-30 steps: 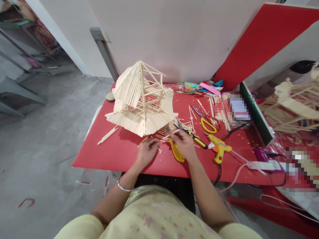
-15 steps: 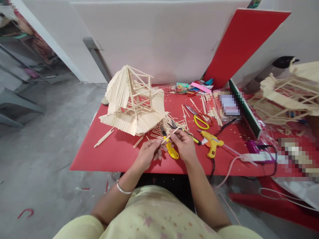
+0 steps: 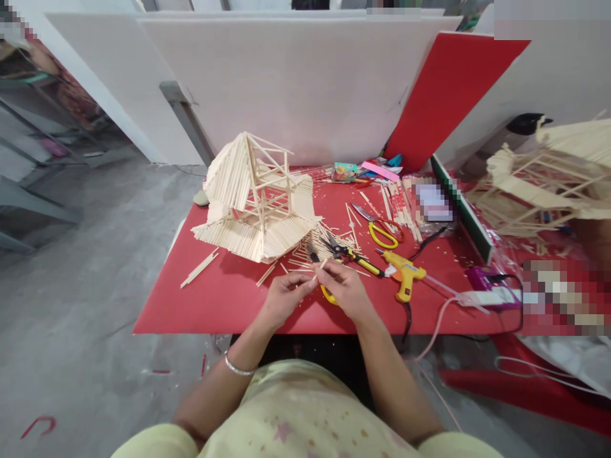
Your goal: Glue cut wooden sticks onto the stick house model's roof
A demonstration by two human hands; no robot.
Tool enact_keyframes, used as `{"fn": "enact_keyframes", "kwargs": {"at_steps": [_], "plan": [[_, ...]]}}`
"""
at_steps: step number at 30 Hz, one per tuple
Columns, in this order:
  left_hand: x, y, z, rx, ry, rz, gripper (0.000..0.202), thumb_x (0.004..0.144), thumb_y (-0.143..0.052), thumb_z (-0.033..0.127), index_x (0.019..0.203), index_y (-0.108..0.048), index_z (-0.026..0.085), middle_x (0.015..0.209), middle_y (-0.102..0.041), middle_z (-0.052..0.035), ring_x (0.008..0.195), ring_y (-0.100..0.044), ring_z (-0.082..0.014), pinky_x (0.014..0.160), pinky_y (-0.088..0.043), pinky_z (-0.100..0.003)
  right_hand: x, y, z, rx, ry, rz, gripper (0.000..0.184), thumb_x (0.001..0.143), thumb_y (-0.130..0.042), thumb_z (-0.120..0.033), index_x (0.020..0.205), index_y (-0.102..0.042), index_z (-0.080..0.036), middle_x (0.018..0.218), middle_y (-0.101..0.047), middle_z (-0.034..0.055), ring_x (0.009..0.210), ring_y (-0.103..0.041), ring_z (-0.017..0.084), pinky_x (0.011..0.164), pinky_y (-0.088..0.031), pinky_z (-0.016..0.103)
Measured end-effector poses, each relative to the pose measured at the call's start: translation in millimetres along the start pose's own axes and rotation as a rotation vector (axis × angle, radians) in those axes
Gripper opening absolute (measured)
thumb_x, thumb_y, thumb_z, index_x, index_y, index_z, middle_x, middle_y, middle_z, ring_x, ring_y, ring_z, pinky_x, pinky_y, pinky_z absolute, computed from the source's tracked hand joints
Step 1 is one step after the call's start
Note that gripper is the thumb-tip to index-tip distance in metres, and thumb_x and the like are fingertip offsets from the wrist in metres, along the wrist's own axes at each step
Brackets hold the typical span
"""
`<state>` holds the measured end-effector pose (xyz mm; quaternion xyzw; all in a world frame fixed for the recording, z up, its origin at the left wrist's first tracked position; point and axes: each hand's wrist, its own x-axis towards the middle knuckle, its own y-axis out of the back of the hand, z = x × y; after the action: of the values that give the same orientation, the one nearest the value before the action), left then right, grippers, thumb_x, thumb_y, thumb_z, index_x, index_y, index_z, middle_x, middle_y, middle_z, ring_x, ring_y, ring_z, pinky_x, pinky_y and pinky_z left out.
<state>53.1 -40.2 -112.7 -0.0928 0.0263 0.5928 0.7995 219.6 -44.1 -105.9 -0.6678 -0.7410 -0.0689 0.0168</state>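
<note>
Over the front of the red table, my left hand [image 3: 286, 296] and my right hand [image 3: 344, 287] meet fingertip to fingertip. Both pinch a thin wooden stick [image 3: 323, 263]; most of it is hidden by my fingers. Behind my right hand lies a yellow-handled tool [image 3: 329, 294], partly covered. Cutting pliers [image 3: 356, 257] with black and yellow handles rest just beyond, on a heap of loose sticks [image 3: 298, 254]. A pavilion-like model [image 3: 258, 203] made of sticks stands to the back left, its roof covered on one side and bare framework on the other.
On the right lie a yellow glue gun [image 3: 405, 273] with its cable and yellow-and-red scissors [image 3: 382, 234]. Packs of sticks [image 3: 396, 207] and a green box [image 3: 344, 172] sit farther back. A second stick model [image 3: 534, 184] stands beyond a green-edged board [image 3: 461, 207].
My hands have drawn closer together, and less of the stick shows between them. The view has tilted slightly upward. The model and tools stay in place.
</note>
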Motion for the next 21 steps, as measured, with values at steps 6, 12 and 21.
{"fn": "enact_keyframes", "kwargs": {"at_steps": [6,12,21], "plan": [[1.7,-1.9,-6.5,0.18,-0.134,-0.003,0.022,0.075,-0.077,0.036,0.073,-0.075,0.014,0.07,-0.065,-0.0042,0.067,-0.057,-0.0126,0.06,-0.046,-0.022,-2.2,0.5,1.3,-0.132,0.046,0.069,0.029,0.092,-0.058,-0.041,0.073,-0.066,-0.02,0.074,-0.057,0.0004,0.074,-0.055,0.014,0.071,-0.047,0.026],[2.0,-6.7,-2.8,-0.016,0.051,-0.04,0.022,0.081,-0.068,0.033,0.081,-0.071,0.012,0.054,-0.059,-0.0004,0.045,-0.053,-0.0099,0.042,-0.038,-0.019,-8.4,3.0,-6.3,-0.286,0.151,-0.011,0.027,0.096,-0.053,-0.037,0.111,-0.071,-0.025,0.097,-0.063,0.0046,0.093,-0.061,0.016,0.084,-0.05,0.029],[6.4,-2.6,3.7,-0.473,0.087,-0.116,0.04,0.079,-0.063,0.036,0.108,-0.071,0.01,0.105,-0.072,-0.0198,0.093,-0.07,-0.0311,0.056,-0.058,-0.032,-21.1,23.1,24.9,-0.439,0.063,0.161,0.026,0.095,-0.053,-0.036,0.111,-0.071,-0.025,0.107,-0.072,0.0062,0.098,-0.067,0.02,0.089,-0.053,0.035]]}}
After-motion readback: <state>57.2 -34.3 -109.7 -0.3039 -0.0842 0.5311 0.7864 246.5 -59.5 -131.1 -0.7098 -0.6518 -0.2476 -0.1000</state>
